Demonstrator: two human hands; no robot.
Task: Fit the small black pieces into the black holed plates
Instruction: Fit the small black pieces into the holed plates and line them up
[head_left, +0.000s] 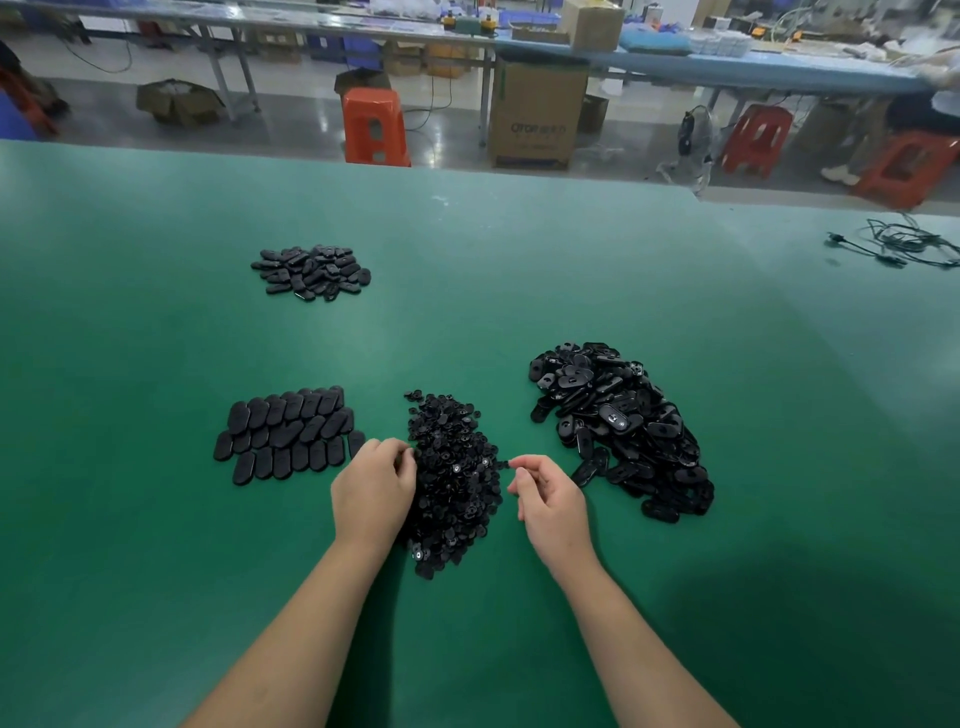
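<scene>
Green table (467, 270); small-piece pile (452, 478) central. Left hand (374, 488) at pile's left edge, fingers curled into pieces. Right hand (545, 493) right of pile, pinching one piece (501, 463). Plate heap (618, 426) farther right.

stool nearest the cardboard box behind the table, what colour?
Orange-red: the plastic stool left of the brown cardboard box, clearest in the head view.

Green table (519, 260), black pieces (452, 483), black plates (618, 426), orange stool (375, 127)

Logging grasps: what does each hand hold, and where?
Right hand pinches a small black piece by its edge. Left hand's curled fingers hide any hold.
</scene>
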